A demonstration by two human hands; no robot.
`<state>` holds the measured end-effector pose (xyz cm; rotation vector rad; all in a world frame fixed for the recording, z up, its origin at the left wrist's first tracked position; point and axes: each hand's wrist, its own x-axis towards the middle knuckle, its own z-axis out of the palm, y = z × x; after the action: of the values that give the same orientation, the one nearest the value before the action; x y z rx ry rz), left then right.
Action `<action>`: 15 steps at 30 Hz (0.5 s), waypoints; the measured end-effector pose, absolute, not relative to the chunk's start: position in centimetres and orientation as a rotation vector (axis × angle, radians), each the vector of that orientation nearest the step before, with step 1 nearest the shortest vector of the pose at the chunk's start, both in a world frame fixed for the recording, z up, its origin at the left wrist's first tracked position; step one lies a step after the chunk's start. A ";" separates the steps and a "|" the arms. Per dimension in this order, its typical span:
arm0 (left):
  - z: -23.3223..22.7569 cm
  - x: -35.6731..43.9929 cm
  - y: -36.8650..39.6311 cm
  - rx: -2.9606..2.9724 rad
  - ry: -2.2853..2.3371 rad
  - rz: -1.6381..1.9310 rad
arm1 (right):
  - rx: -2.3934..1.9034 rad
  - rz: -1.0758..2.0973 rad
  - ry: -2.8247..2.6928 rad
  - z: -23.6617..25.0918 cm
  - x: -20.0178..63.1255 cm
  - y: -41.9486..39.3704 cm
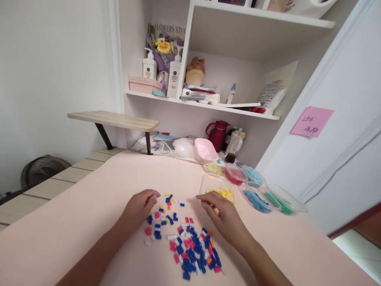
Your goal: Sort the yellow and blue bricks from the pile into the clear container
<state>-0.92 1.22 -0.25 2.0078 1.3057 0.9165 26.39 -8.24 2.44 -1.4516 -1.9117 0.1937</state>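
Blue bricks (190,250) partly hidden under curled left hand (139,206); right hand (222,214) grip unclear.

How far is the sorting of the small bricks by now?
Done: clear tubs hold yellow, red, blue and green pieces. In hand: left hand and right hand rest at the mixed pile. Left: many blue, pink, white and orange bricks lie unsorted.

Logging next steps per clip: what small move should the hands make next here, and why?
Probably the right hand drops its yellow piece into the clear plastic tub of yellow bricks that it hovers beside; the left hand rests at the mixed pile of small coloured bricks on the pink mat.
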 end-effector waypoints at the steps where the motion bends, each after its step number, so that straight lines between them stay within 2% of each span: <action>1: -0.3 -0.9 1.2 1.996 1.302 0.924 | -1.411 0.213 -1.969 2.4 25.6 -8.4; 15: -0.1 -1.3 1.3 1.795 1.338 1.092 | -1.353 0.283 -2.290 1.9 22.2 -8.9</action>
<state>-1.29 1.33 -0.08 1.7946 1.3378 1.0920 22.24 -8.93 1.94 -1.3533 -2.2900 0.2834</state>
